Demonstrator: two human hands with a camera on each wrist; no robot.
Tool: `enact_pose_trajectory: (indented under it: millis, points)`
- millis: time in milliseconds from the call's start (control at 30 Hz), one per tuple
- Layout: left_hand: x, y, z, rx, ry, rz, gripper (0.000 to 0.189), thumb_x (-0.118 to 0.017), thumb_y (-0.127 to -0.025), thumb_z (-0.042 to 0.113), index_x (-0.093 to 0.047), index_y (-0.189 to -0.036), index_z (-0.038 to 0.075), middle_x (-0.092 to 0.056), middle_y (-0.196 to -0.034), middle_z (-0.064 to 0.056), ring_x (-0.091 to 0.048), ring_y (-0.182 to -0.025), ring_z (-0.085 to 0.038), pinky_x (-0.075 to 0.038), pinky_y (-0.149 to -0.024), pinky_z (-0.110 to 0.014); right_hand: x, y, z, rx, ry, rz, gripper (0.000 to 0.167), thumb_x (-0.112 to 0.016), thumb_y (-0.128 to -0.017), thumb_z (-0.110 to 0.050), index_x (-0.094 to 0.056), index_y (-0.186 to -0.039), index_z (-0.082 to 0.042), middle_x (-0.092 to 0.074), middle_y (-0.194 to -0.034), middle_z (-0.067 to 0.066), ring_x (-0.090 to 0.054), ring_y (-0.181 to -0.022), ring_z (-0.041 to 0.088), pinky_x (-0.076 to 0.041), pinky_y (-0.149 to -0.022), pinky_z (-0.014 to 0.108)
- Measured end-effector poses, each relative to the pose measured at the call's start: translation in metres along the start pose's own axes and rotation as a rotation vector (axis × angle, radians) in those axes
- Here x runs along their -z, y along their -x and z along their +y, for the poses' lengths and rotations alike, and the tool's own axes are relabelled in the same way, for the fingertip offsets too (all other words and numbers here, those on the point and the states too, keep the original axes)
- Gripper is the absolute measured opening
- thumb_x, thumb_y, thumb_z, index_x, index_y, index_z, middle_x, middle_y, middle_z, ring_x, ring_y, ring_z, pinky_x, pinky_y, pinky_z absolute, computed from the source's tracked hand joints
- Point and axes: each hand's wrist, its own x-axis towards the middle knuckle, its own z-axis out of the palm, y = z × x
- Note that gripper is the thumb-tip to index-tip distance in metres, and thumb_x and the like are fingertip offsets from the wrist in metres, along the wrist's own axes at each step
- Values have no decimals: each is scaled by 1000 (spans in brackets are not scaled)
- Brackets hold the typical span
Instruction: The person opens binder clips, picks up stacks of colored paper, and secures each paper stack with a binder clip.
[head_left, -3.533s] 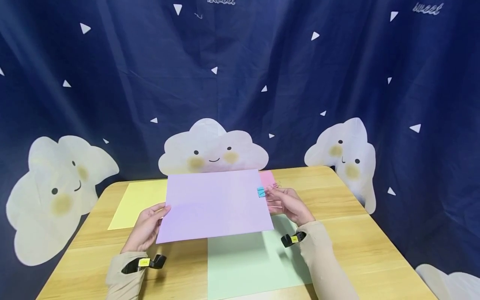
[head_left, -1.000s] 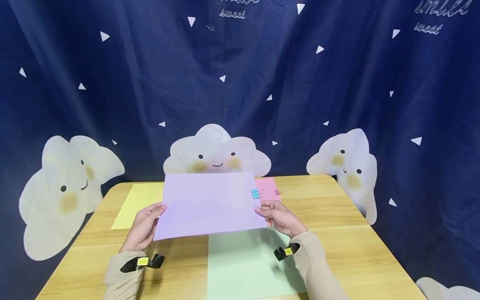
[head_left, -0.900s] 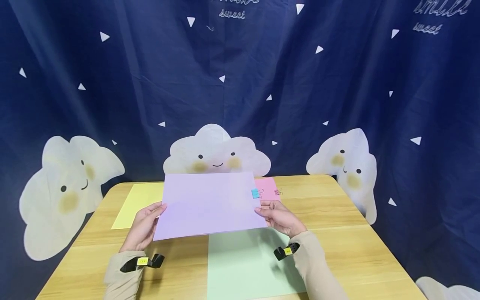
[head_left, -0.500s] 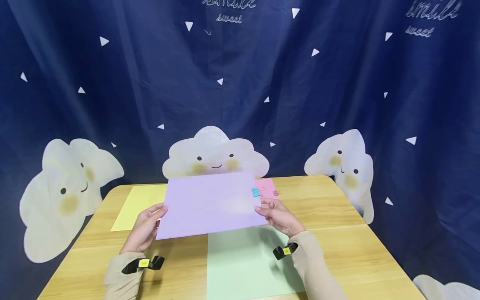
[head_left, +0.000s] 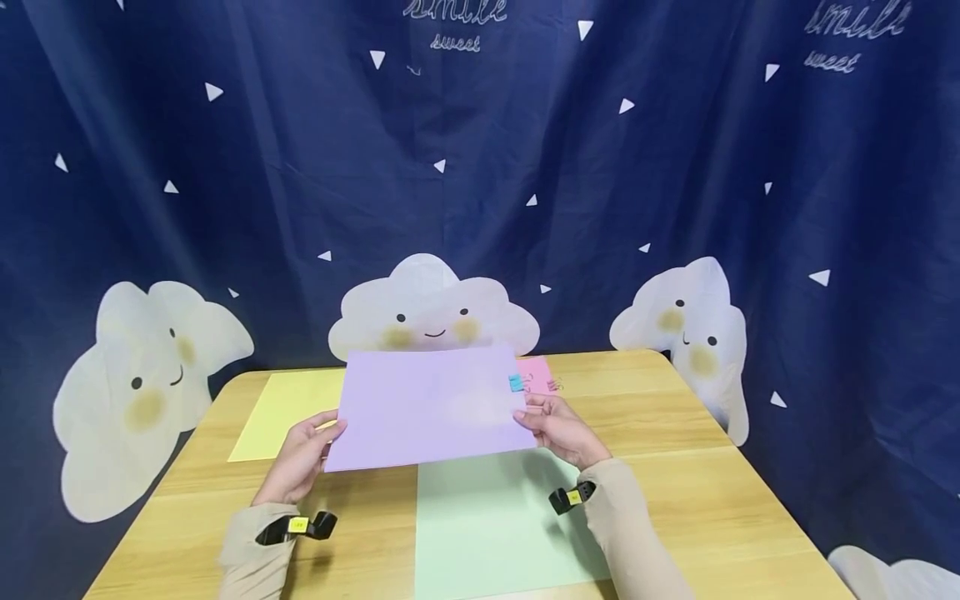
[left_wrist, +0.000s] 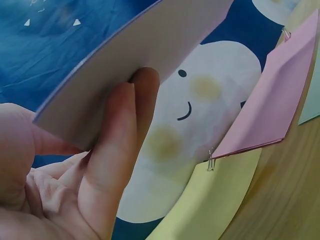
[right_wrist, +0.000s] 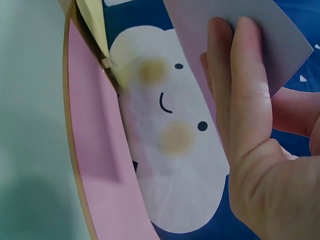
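The fingers of the left hand (head_left: 300, 454) and the right hand (head_left: 564, 433) are both grasping the purple paper (head_left: 427, 408), pinching it from opposite ends. What I notice most is that the right hand was at the blue clip (head_left: 516, 382) a few seconds ago; it has since let go of it and taken the paper's edge on the near side of the clip. The clip stays on that edge unsupported, so I judge that fastening is done and the work is now steadying the paper. In the last half second I see only a slight shift, perhaps partly the head camera moving.

The paper is held up over the middle of the surface (head_left: 675, 408), tilted, between its far and near edges. Both thumbs lie on top; my wrist views show other fingers against the underside. I can't tell whether it is more than one sheet.

Below, the yellow paper (head_left: 292, 404) lies towards the far left corner of the surface, the pink paper (head_left: 536, 367) with its pink clip (head_left: 553, 385) near the far edge, and the green paper (head_left: 502, 525) towards the near edge.
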Motion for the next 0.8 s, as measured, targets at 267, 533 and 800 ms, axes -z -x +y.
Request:
enact_pose_trajectory:
  millis: [267, 533, 800]
  points:
    - [11, 5, 6, -38, 10, 66, 57, -55, -108, 16, -31, -151, -12, -74, -81, 14, -68, -72, 2, -59, -66, -14, -14, -6, 4, -33, 17, 15, 37, -56, -105, -6, -50, -138, 10, -77, -98, -6, -71, -81, 2, -53, -57, 14]
    - [26, 14, 12, -39, 32, 78, 55, -59, -106, 18, -37, -148, -9, -76, -81, 12, -69, -71, 2, -57, -62, -13, -33, -6, 0, -25, -5, 50, 40, -56, -104, -4, -49, -140, 11, -78, -104, -1, -75, -87, 8, -63, -69, 22]
    - [52, 28, 17, -73, 48, 46, 30, -60, -106, 17, -49, -132, 7, -75, -81, 12, -67, -68, 3, -56, -59, -12, -59, -15, -9, -26, 12, 100, 36, -57, -104, -4, -53, -138, 9, -78, -102, 3, -75, -84, 11, -65, -73, 27]
